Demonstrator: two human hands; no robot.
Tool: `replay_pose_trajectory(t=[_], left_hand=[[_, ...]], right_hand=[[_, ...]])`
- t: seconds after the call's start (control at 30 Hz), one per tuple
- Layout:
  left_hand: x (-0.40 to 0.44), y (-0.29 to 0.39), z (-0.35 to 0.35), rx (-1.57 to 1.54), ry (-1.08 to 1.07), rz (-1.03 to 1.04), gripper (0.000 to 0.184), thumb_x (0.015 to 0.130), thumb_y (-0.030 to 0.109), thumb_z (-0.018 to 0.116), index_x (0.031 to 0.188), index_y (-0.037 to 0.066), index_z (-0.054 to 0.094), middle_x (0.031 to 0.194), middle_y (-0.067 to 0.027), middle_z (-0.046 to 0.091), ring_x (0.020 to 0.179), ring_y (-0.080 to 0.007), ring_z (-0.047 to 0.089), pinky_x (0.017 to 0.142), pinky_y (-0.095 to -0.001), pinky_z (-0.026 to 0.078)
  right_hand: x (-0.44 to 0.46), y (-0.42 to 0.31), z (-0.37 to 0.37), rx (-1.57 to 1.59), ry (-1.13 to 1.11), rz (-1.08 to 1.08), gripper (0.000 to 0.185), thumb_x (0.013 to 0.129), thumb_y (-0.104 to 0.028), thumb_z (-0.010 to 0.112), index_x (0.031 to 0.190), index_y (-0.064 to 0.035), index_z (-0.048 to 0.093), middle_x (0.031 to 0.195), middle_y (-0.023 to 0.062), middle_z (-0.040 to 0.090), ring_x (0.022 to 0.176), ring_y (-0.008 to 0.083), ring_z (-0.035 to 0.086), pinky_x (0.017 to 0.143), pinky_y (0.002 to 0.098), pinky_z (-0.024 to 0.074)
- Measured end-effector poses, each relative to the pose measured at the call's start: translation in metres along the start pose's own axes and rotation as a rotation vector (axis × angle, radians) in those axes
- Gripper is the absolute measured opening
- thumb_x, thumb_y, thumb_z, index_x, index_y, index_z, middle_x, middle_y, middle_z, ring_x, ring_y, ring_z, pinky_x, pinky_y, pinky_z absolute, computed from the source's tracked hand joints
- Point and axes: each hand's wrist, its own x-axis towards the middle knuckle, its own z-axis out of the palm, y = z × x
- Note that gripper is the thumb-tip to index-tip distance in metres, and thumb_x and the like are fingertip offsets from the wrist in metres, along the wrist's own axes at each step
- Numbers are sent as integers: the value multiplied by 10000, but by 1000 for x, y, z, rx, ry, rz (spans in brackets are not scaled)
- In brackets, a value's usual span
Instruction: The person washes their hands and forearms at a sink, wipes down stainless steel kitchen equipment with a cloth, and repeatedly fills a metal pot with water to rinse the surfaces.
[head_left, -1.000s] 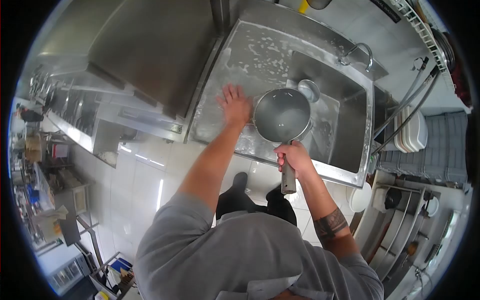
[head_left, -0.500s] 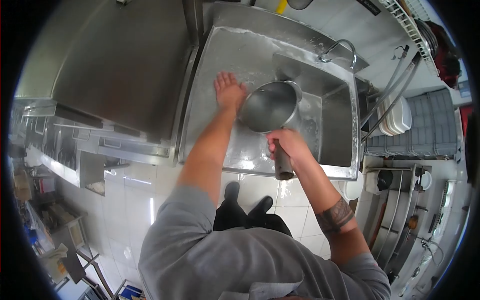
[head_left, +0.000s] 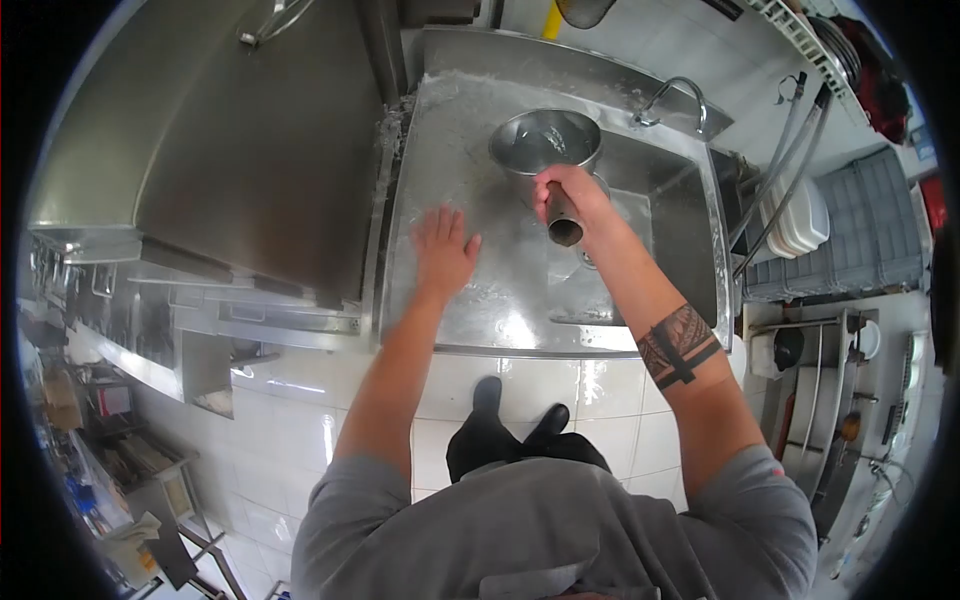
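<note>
My right hand [head_left: 568, 192] is wrapped around the thick handle of a deep metal saucepan [head_left: 545, 150], with the handle's hollow end pointing back toward me. The pan is at the back of the steel sink unit, over the border of the drainboard [head_left: 470, 130] and the basin [head_left: 685, 235]. Its inside shows bright streaks that look wet. Fingers spread and palm down, my left hand [head_left: 443, 250] is on or just above the wet drainboard, holding nothing. I cannot tell whether it touches the metal.
A curved faucet [head_left: 690, 85] rises behind the basin. Left of the sink stands a large stainless steel machine [head_left: 270, 150]. Hoses [head_left: 785, 175] hang at the right, before stacked grey crates [head_left: 860, 225]. Above them is a white wire rack [head_left: 805, 50].
The saucepan has moved back, away from me, with my right hand on its handle. My left hand has come nearer my body and slightly left.
</note>
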Motion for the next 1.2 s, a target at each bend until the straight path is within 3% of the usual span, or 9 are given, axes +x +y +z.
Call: replay_pose_trajectory(t=[0.2, 0.23, 0.3, 0.4, 0.43, 0.57, 0.93, 1.07, 1.2], left_hand=[[-27, -4, -24, -21, -45, 14, 627, 962, 469, 365, 1441, 65, 334, 1522, -149, 265, 1413, -368, 197, 1130, -594, 39], [-23, -2, -29, -18, -44, 38, 627, 962, 469, 365, 1441, 65, 334, 1522, -149, 266, 1413, -368, 197, 1130, -594, 39], [-15, 8, -56, 26, -539, -72, 632, 967, 461, 351, 1453, 60, 306, 1533, -149, 239, 1426, -356, 161, 1130, -594, 37], [-20, 4, -31, 58, -280, -64, 628, 971, 452, 344, 1462, 63, 293, 1548, -145, 203, 1438, -340, 130, 1131, -592, 33], [-21, 1, -26, 56, -286, -39, 628, 971, 452, 344, 1462, 63, 293, 1548, -145, 203, 1438, -340, 130, 1131, -592, 33], [-23, 2, -18, 88, -143, 13, 630, 971, 449, 347, 1470, 70, 280, 1558, -136, 181, 1446, -324, 112, 1134, -586, 20], [-20, 3, -21, 142, -122, 27, 637, 970, 443, 350, 1466, 50, 278, 1552, -157, 190, 1444, -326, 124, 1130, -600, 41], [-22, 0, -19, 131, -101, 45, 646, 963, 445, 364, 1467, 52, 275, 1548, -159, 201, 1442, -325, 132, 1130, -601, 38], [-20, 4, -22, 106, -160, 15, 655, 963, 455, 350, 1475, 57, 259, 1558, -146, 176, 1450, -312, 104, 1135, -584, 3]], right_hand=[[-28, 16, 34, -23, -329, 53, 109, 795, -124, 608, 730, -42, 579, 677, 103, 597, 616, 215, 584, 569, 332, 507], [-26, 18, 47, 138, -287, 170, 193, 798, -128, 612, 659, -30, 520, 615, 93, 542, 497, 207, 517, 467, 284, 438], [24, 29, 52, 524, -409, 437, 218, 816, -82, 580, 634, -38, 470, 630, 86, 504, 556, 186, 523, 468, 254, 436], [101, 17, 77, 801, -527, 561, 251, 853, -199, 502, 640, -75, 458, 634, 74, 464, 580, 177, 521, 430, 247, 430], [150, 13, 84, 850, -547, 597, 228, 784, -230, 622, 699, -39, 530, 632, 67, 542, 551, 188, 576, 429, 260, 485], [211, -65, 110, 1073, -350, 279, 189, 809, -223, 594, 783, -45, 535, 725, 105, 549, 646, 228, 598, 507, 285, 547], [151, -70, 57, 511, 21, -278, 164, 847, -146, 533, 962, -62, 452, 840, 107, 519, 669, 283, 572, 616, 487, 538], [112, -24, 52, 368, 0, -118, 68, 867, -136, 541, 900, -77, 536, 858, 73, 532, 776, 237, 544, 643, 408, 504], [57, 11, 74, 395, -212, 154, 88, 841, -101, 574, 818, -37, 518, 733, 99, 529, 583, 216, 547, 532, 324, 486]])
